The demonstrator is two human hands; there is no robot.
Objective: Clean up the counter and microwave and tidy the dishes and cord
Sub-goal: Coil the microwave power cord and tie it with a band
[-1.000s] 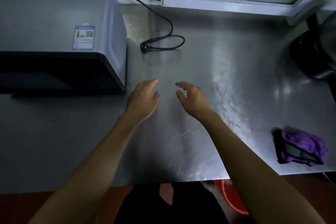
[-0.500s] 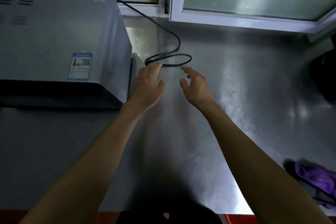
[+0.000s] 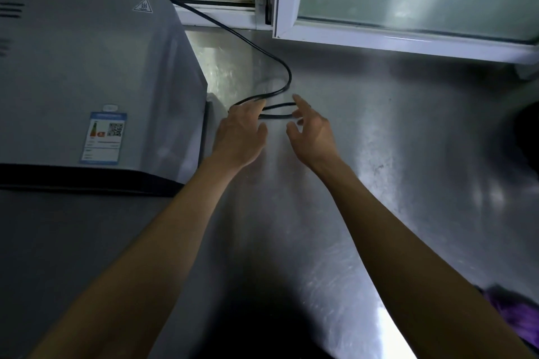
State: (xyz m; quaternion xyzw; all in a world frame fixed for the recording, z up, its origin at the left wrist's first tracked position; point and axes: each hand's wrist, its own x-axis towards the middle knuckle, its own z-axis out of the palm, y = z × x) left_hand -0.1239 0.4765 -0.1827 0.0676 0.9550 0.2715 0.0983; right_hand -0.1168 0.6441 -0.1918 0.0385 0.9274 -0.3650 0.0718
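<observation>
A grey microwave (image 3: 87,81) stands at the left on the steel counter (image 3: 379,154). Its black cord (image 3: 284,67) runs from behind it, curves over the counter and ends in a flat loop beside the microwave's right side. My left hand (image 3: 240,134) reaches over the left end of that loop, fingers spread and relaxed, fingertips at the cord. My right hand (image 3: 310,128) is at the loop's right end, fingers extended, one fingertip over the cord. Neither hand plainly grips it. The plug end is hidden under my left hand.
A white-framed window (image 3: 408,9) swings in over the back of the counter. A purple cloth (image 3: 519,315) lies at the front right edge. A dark object (image 3: 528,137) sits at the far right.
Both hands have moved forward from mid-counter to the cord loop, and the view has shifted closer to the back of the counter.
</observation>
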